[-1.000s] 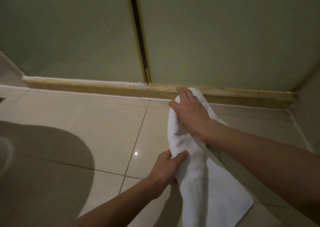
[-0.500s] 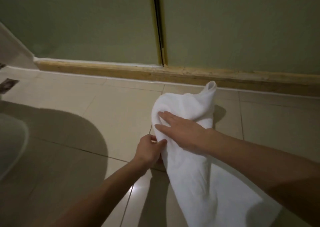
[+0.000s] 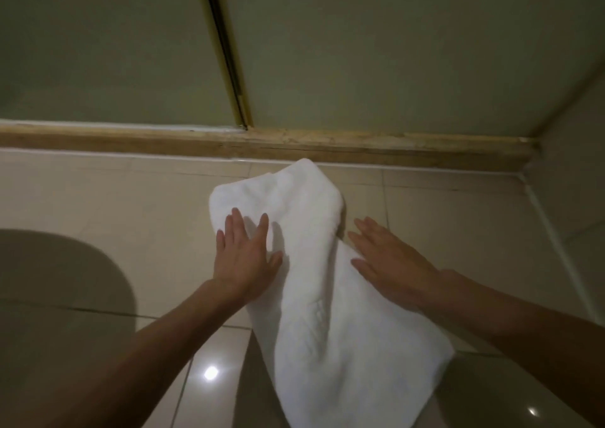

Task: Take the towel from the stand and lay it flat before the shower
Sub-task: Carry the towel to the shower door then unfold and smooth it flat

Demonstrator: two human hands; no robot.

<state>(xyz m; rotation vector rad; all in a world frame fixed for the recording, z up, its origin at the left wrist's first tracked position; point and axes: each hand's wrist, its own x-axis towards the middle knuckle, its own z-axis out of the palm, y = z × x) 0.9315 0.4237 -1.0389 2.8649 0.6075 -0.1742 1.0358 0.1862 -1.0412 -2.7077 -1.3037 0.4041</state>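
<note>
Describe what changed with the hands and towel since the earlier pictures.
The left-hand grip released the towel edge and now presses flat on it. The right-hand grip let go of the far end and moved to the right edge, fingers straight. The far end spread wider. It stays on the floor.

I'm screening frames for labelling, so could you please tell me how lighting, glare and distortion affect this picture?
Head view: dim, warm light; two small glare spots on the glossy floor tiles; the left hand casts a soft shadow on the white towel; the wide-angle lens slightly bows the shower sill.
</note>
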